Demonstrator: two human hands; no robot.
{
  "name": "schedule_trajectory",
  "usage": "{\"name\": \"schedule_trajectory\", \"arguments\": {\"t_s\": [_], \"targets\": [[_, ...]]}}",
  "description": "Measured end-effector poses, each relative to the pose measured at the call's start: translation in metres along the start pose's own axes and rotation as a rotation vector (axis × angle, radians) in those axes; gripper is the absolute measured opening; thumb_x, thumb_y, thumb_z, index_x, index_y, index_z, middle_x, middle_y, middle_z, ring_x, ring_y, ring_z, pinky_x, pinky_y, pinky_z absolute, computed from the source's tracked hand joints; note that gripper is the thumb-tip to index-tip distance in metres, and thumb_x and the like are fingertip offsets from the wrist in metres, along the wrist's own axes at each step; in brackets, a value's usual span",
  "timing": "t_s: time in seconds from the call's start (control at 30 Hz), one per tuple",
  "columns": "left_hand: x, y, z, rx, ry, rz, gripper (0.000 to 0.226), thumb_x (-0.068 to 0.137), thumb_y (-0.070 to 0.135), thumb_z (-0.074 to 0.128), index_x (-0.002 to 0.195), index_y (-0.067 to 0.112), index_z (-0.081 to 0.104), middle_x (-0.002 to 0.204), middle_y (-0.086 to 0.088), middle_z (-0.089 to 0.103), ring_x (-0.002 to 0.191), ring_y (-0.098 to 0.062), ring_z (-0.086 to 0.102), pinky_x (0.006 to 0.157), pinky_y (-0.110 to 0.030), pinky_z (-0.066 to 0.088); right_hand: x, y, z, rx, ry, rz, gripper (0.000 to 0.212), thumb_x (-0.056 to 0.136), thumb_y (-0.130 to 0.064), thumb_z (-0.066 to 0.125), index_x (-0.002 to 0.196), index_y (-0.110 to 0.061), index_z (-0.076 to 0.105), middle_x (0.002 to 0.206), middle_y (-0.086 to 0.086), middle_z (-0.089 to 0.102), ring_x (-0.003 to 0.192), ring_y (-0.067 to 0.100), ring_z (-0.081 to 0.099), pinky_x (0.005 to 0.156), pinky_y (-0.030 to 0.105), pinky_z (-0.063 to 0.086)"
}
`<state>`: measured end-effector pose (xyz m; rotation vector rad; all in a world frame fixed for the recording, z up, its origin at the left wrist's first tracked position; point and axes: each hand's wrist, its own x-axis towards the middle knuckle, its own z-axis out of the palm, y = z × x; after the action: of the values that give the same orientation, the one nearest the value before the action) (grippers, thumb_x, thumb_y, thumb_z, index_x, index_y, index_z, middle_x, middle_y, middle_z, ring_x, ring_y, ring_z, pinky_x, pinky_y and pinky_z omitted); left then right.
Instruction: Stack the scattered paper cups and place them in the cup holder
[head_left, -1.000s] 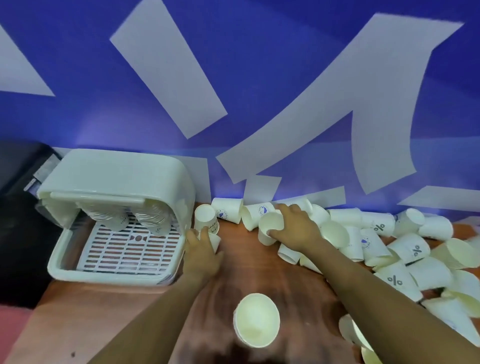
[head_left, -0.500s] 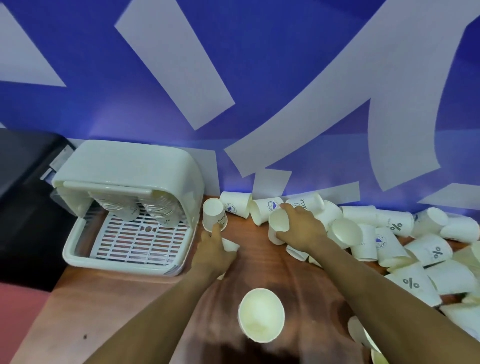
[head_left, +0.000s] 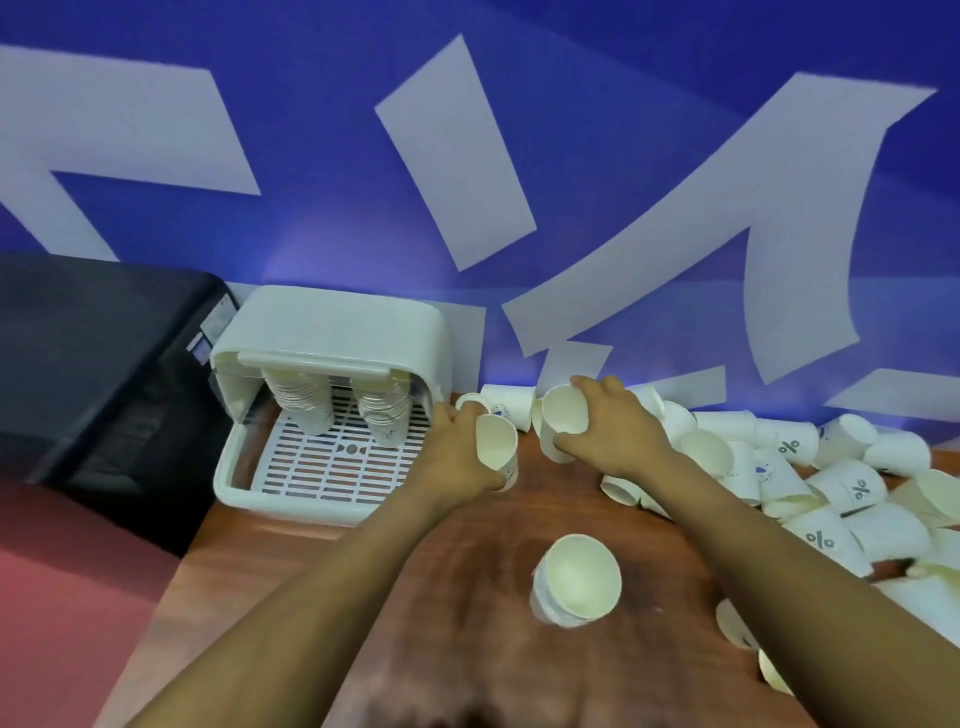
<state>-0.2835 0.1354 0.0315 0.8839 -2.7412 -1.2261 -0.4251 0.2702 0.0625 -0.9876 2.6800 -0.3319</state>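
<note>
Black appliance (head_left: 104, 374): far left, dark and blurred, just beside the cup holder.
Cup holder (head_left: 332, 332): white plastic box with lid raised, standing on the wooden table (head_left: 467, 597) against the blue-and-white wall (head_left: 571, 182); slotted white tray (head_left: 332, 462) forming the floor.
Stacked cups in holder (head_left: 304, 402): two nested stacks hanging rim-up under the lid, second stack (head_left: 384, 415) to the right of the first, both bottoms near the slotted tray.
Left hand (head_left: 457, 457): just right of the holder's front corner, fingers curled around a paper cup.
Cup in left hand (head_left: 496, 444): tilted, open mouth facing the camera, lifted off the table or resting on it, cannot tell which.
Right hand (head_left: 613, 426): close beside the left, fingers and thumb wrapped around a second cup.
Cup in right hand (head_left: 563, 413): mouth turned toward the left hand, the two cups near but apart.
Near cup stack (head_left: 576, 582): upright on the table between the forearms, ribbed rims suggesting several nested cups.
Scattered paper cups (head_left: 810, 483): heap along the wall and across the right side of the table, most lying on their sides, some printed with a percent sign, others with a small blue logo.
</note>
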Motion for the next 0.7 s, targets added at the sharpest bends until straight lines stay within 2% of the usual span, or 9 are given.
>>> {"name": "schedule_trajectory", "arguments": {"t_s": [0.17, 0.27, 0.37, 0.47, 0.6, 0.7], "targets": [[-0.024, -0.024, -0.042, 0.001, 0.032, 0.055, 0.072, 0.065, 0.034, 0.082, 0.124, 0.021, 0.043, 0.119, -0.003, 0.033, 0.109, -0.022, 0.045, 0.087, -0.028, 0.039, -0.02, -0.049, 0.004, 0.027, 0.021, -0.003, 0.072, 0.075, -0.046, 0.067, 0.137, -0.026, 0.037, 0.132, 0.002, 0.044, 0.118, 0.025, 0.048, 0.091, 0.04, 0.047], [-0.036, -0.049, -0.072, 0.064, 0.048, 0.066, 0.071, 0.067, 0.042, 0.079, 0.125, 0.022, 0.044, 0.124, -0.003, 0.036, 0.116, -0.024, 0.042, 0.095, -0.033, 0.04, -0.029, -0.082, 0.007, 0.054, 0.033, 0.013, 0.067, 0.074, -0.048, 0.068, 0.131, -0.024, 0.042, 0.127, 0.001, 0.048, 0.113, 0.023, 0.051, 0.088, 0.038, 0.047], [-0.046, -0.079, -0.101, 0.059, 0.05, 0.067, 0.07, 0.073, 0.035, 0.076, 0.132, 0.021, 0.041, 0.127, -0.004, 0.035, 0.122, -0.025, 0.037, 0.099, -0.033, 0.035, -0.037, -0.117, 0.015, 0.069, 0.038, 0.03, 0.063, 0.075, -0.048, 0.07, 0.127, -0.022, 0.046, 0.125, 0.0, 0.05, 0.111, 0.022, 0.052, 0.086, 0.034, 0.044], [-0.053, -0.112, -0.125, 0.05, 0.021, 0.04, 0.078, 0.075, 0.028, 0.074, 0.142, 0.025, 0.033, 0.13, -0.003, 0.029, 0.127, -0.026, 0.033, 0.1, -0.031, 0.033, -0.043, -0.151, 0.029, 0.055, 0.02, 0.036, 0.063, 0.075, -0.051, 0.069, 0.125, -0.021, 0.048, 0.123, 0.001, 0.051, 0.112, 0.021, 0.051, 0.088, 0.034, 0.043], [-0.056, -0.147, -0.151, 0.069, 0.006, 0.023, 0.08, 0.074, 0.023, 0.075, 0.142, 0.023, 0.033, 0.132, -0.004, 0.026, 0.126, -0.026, 0.034, 0.101, -0.031, 0.035, -0.045, -0.19, 0.048, 0.045, -0.009, 0.049, 0.061, 0.074, -0.052, 0.069, 0.123, -0.021, 0.049, 0.121, 0.002, 0.052, 0.111, 0.022, 0.051, 0.084, 0.034, 0.042], [-0.056, -0.167, -0.164, 0.115, 0.028, 0.032, 0.079, 0.075, 0.026, 0.075, 0.142, 0.023, 0.034, 0.129, -0.004, 0.029, 0.122, -0.026, 0.037, 0.101, -0.033, 0.04, -0.042, -0.211, 0.063, 0.067, -0.021, 0.039, 0.064, 0.074, -0.048, 0.071, 0.125, -0.019, 0.047, 0.129, 0.003, 0.049, 0.115, 0.024, 0.051, 0.086, 0.035, 0.044]]}}
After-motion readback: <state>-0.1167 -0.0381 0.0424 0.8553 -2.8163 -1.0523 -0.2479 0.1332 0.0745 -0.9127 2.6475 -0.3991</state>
